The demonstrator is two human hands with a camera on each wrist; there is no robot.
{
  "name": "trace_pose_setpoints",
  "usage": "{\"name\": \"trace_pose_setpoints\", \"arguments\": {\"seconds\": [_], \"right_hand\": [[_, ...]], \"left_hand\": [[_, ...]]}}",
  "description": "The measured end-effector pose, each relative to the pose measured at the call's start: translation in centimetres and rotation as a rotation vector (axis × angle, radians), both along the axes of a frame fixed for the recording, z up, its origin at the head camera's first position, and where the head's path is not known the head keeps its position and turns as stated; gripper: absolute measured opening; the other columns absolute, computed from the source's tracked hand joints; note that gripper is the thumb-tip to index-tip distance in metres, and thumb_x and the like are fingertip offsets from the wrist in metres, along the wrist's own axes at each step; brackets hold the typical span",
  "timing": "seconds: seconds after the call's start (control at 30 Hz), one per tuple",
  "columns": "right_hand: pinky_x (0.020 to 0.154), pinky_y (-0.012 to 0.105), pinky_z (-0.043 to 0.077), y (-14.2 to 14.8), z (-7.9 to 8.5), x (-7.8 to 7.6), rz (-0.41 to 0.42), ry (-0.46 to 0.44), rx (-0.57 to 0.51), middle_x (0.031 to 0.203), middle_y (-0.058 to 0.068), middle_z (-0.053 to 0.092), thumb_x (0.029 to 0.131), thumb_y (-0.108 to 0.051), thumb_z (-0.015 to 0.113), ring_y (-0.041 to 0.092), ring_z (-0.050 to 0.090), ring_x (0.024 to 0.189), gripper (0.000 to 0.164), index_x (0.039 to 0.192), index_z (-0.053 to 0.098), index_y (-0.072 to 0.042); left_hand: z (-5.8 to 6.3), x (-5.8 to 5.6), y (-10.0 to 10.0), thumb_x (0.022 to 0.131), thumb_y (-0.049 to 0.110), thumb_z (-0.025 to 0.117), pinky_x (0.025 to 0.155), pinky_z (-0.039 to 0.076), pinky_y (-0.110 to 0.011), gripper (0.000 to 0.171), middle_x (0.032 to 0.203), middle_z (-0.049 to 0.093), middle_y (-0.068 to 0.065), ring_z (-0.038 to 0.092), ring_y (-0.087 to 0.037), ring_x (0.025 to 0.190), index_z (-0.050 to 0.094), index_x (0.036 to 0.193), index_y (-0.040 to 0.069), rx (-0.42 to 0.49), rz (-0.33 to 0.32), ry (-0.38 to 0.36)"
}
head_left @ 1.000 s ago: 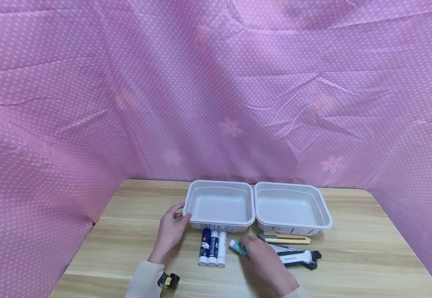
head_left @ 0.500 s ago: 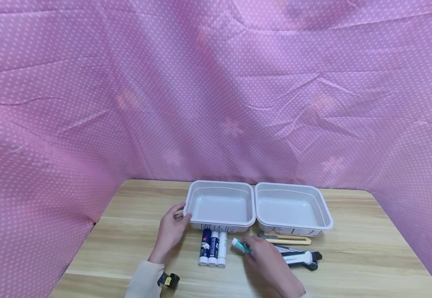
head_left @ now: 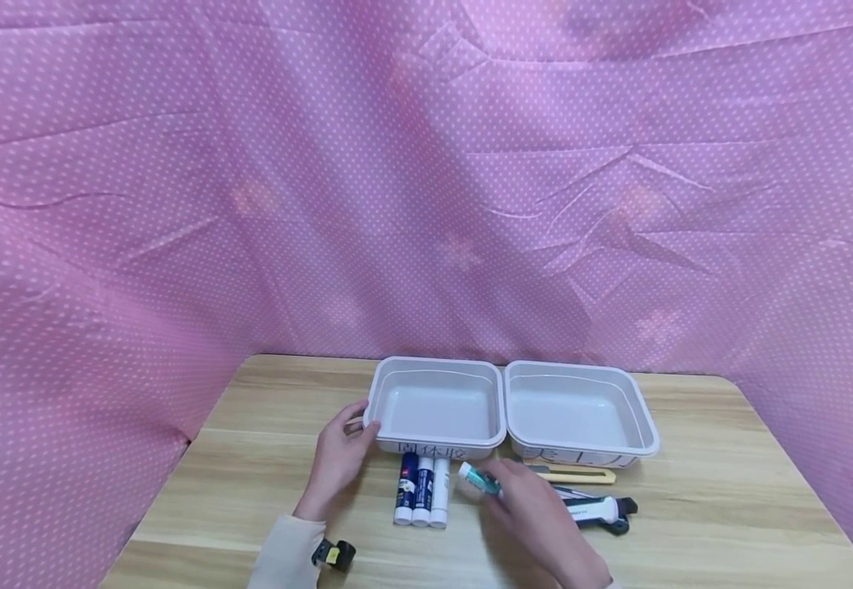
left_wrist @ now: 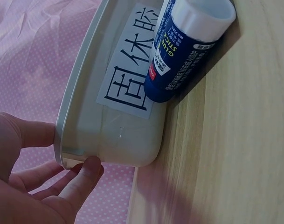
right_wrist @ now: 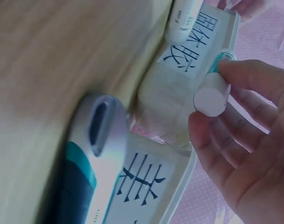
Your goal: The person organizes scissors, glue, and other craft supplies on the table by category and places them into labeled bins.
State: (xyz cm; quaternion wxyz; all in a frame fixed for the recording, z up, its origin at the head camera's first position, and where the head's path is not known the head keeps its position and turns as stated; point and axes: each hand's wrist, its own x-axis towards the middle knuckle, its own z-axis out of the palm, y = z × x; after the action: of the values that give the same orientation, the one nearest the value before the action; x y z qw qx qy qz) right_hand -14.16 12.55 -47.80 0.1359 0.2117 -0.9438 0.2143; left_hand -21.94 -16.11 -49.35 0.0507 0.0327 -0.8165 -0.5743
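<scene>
"Where's my stick (head_left: 479, 478)?"
"Pinched in my right hand (head_left: 532, 509), just this side of the left tray (head_left: 433, 401), axis slanting away leftward (my left hand (head_left: 341, 454) grips that tray's edge)."

Creased pink cloth (head_left: 411, 180) with small white dots hangs behind the far edge of the wood-grain table (head_left: 706, 491) and along its left and right edges; both far corners are rounded.
</scene>
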Motion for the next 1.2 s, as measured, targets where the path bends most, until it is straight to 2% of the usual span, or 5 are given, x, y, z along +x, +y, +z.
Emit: {"name": "trace_pose_setpoints", "arguments": {"seconds": [0.3,0.5,0.63,0.8,1.2], "right_hand": [[0.083,0.037,0.061,-0.2,1.3,-0.5,0.003,0.018,-0.033,0.104,-0.001,0.074,0.081,-0.005,0.082,0.017,0.07,0.094,0.035,0.113,0.073,-0.014],[0.078,0.033,0.06,-0.3,2.5,-0.9,-0.024,-0.013,-0.065,0.095,-0.004,0.071,0.084,-0.006,0.081,0.012,0.067,0.086,0.028,0.109,0.072,-0.015],[0.077,0.034,0.06,-0.2,3.2,-1.6,-0.044,-0.003,-0.089,0.093,-0.002,0.071,0.085,-0.005,0.08,0.014,0.067,0.085,0.026,0.109,0.072,-0.012],[0.081,0.038,0.062,0.3,3.6,-2.3,-0.051,0.043,-0.103,0.097,0.003,0.073,0.084,-0.004,0.081,0.019,0.069,0.09,0.029,0.111,0.072,-0.008],[0.085,0.038,0.061,0.2,4.4,-3.2,-0.06,0.052,-0.125,0.106,0.005,0.073,0.086,-0.006,0.08,0.02,0.07,0.096,0.033,0.118,0.07,-0.009]], "left_hand": [[0.0,0.0,-0.1,0.099,0.011,0.067,0.099,0.056,-0.04,0.049,0.144,0.054,-0.027,0.061,-0.042,0.126,0.053,0.145,0.0,-0.01,-0.01,0.008],[-0.1,0.1,-0.1,0.098,0.01,0.067,0.099,0.056,-0.039,0.049,0.144,0.055,-0.026,0.06,-0.042,0.127,0.053,0.145,0.0,-0.006,-0.012,0.006],[-0.1,0.2,-0.1,0.099,0.01,0.067,0.098,0.057,-0.039,0.048,0.141,0.057,-0.027,0.062,-0.042,0.124,0.053,0.144,-0.001,-0.009,-0.015,0.021],[-0.2,0.2,-0.2,0.099,0.01,0.067,0.097,0.058,-0.039,0.048,0.14,0.057,-0.027,0.062,-0.042,0.124,0.053,0.144,-0.002,-0.007,-0.017,0.023],[-0.3,0.0,-0.2,0.099,0.011,0.067,0.099,0.056,-0.041,0.05,0.143,0.056,-0.025,0.06,-0.042,0.127,0.052,0.146,0.002,-0.003,-0.016,0.001]]}}
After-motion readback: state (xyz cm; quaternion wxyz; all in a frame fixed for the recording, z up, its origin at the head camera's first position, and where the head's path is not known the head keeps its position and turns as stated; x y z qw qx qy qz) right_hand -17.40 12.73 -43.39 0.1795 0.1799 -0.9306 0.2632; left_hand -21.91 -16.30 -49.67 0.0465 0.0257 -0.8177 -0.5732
